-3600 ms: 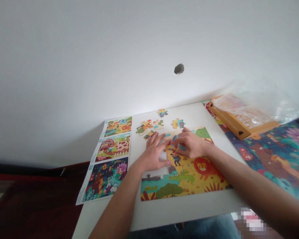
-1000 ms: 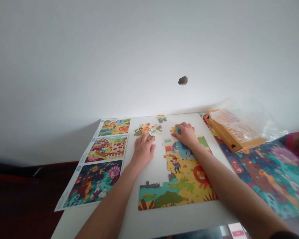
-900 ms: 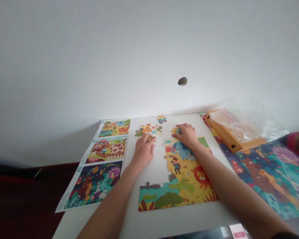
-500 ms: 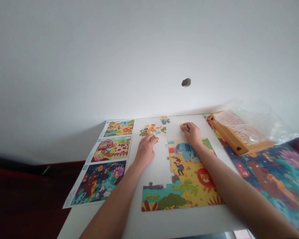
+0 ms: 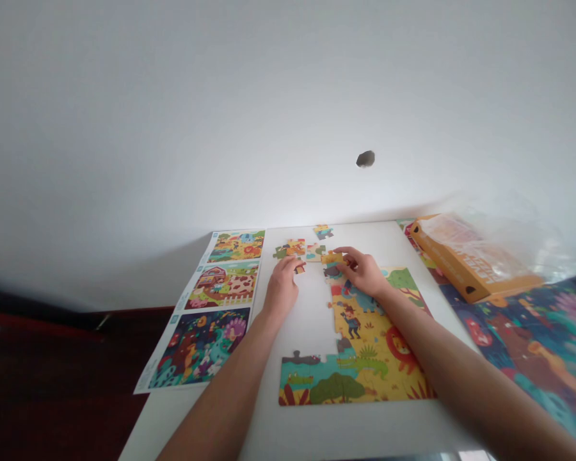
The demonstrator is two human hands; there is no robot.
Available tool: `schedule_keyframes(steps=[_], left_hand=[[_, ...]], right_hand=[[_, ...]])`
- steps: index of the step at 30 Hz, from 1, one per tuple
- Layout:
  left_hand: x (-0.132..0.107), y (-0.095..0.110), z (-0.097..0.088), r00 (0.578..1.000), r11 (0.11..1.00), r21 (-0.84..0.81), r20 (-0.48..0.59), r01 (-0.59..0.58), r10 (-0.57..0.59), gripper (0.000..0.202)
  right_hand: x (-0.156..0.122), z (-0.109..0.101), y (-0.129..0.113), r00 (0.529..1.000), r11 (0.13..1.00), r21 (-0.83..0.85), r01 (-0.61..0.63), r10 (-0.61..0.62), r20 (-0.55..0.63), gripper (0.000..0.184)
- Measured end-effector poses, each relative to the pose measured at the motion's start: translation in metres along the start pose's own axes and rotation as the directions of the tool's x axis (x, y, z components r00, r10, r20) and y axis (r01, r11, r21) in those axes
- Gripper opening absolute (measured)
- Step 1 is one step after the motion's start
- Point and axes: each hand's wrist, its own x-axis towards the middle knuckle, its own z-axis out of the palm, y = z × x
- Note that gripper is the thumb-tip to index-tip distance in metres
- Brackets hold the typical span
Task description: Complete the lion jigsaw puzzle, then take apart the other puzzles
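Behind everything rose a pale wall (image 5: 196, 115), and a white counter (image 5: 307, 314) met its foot. Off to the right lay a dark blue puzzle (image 5: 523, 326), partly outside the view. Flat on the counter sat a partly joined puzzle (image 5: 372, 333), yellow and full of animals, shaped like an L turned about: its foot ran left to right along the near side, its upright stood on the right. Left of it was a picture sheet (image 5: 216, 288) with three printed scenes. At the far right, a clear plastic bag (image 5: 532, 237) lay over part of an orange box (image 5: 446, 266).

The right hand (image 5: 362, 272) was over the upright's far end, thumb and fingers narrowed on a yellow-and-grey piece (image 5: 333, 264). That piece was just left of the right hand, the nearer of the two, at the upright's far left corner; fingers hid its long axis, and I could not tell whether it touched the puzzle. The left hand (image 5: 281, 285) had its fingertips at a small brown piece (image 5: 299, 268), gripped or merely touched, I could not say. Just beyond lay a green piece (image 5: 281, 252), an orange piece (image 5: 296, 246) and a pale piece (image 5: 315, 251).
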Motion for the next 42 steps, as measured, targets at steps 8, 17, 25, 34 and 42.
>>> schedule_keyframes(steps=[8,17,25,34,42], left_hand=[[-0.003,0.023,-0.005,0.976,0.978,0.01,0.07,-0.21,0.208,0.055],[-0.004,0.027,-0.007,0.964,0.983,0.013,0.2,-0.181,0.175,0.05],[-0.004,0.029,-0.015,0.966,0.984,-0.006,0.188,-0.178,0.176,0.052],[-0.004,0.024,-0.007,0.973,0.981,-0.024,0.122,-0.193,0.195,0.043],[-0.004,0.029,-0.009,0.982,0.984,0.011,0.063,-0.177,0.176,0.047]], right_hand=[[0.005,0.002,0.013,0.994,0.977,-0.183,0.111,-0.105,0.04,0.037],[0.005,0.001,0.006,0.971,0.953,-0.213,0.214,-0.183,0.156,0.031],[0.004,-0.002,0.003,0.964,0.955,-0.194,0.226,-0.191,0.183,0.036],[0.004,-0.004,0.002,0.954,0.948,-0.197,0.251,-0.208,0.215,0.057],[0.006,0.001,0.005,0.993,0.907,-0.404,0.117,-0.097,0.07,0.053]])
